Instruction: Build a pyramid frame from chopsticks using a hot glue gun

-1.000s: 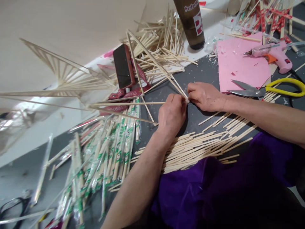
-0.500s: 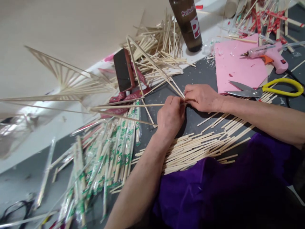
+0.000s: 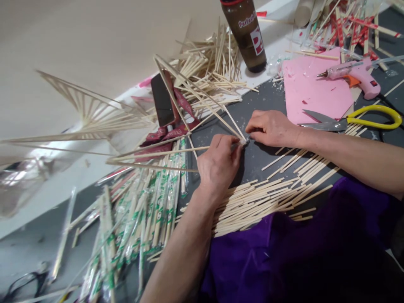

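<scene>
Left hand (image 3: 219,162) pinches an angular, slender wooden-stick frame (image 3: 235,124); right hand (image 3: 272,128) nearby, grip unclear.

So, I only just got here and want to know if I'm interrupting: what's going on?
A person is handling a frame of thin wooden sticks. The left hand holds it close to a corner where sticks meet; the right hand is right beside that corner, though whether it touches is hard to tell. Loose sticks lie in front of the hands. The yellow-handled scissors and pink glue gun lie to the right, neither in hand.
</scene>
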{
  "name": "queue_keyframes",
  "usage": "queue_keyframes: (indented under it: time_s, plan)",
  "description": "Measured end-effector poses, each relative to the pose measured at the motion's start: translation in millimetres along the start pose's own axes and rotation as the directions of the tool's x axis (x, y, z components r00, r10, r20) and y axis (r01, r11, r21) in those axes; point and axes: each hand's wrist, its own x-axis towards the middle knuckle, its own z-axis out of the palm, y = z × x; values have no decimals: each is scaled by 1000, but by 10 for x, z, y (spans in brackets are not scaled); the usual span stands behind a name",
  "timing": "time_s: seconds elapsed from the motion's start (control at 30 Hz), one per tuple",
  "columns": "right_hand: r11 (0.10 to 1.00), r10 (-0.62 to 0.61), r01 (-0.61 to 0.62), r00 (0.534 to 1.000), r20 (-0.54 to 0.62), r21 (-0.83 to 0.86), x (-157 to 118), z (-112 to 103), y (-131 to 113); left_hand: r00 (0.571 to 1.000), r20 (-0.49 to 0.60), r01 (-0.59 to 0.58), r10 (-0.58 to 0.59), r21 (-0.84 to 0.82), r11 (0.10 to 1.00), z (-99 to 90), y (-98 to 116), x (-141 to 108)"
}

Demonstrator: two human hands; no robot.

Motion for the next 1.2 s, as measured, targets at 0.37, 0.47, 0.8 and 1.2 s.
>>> queue_keyframes:
  time_s: [0.37, 0.47, 0.8, 1.2]
  plan:
    - [999, 32, -29, 995, 92, -42, -23, -38, -120, 993, -112, -41, 33, -67, 997, -45, 0, -5]
    - [1000, 9, -8, 998, 58, -10, -17, -9, -92, 987, -149, -69, 55, -89, 994, -62, 4, -4]
    - [976, -11, 22, 999, -52, 218, 13, 49, -48, 985, -170, -61, 34, -156, 986, -150, 41, 17]
    - [947, 93, -105, 994, 55, 304, -42, 39, -239, 978, -206, -15, -17, -151, 988, -218, 99, 26]
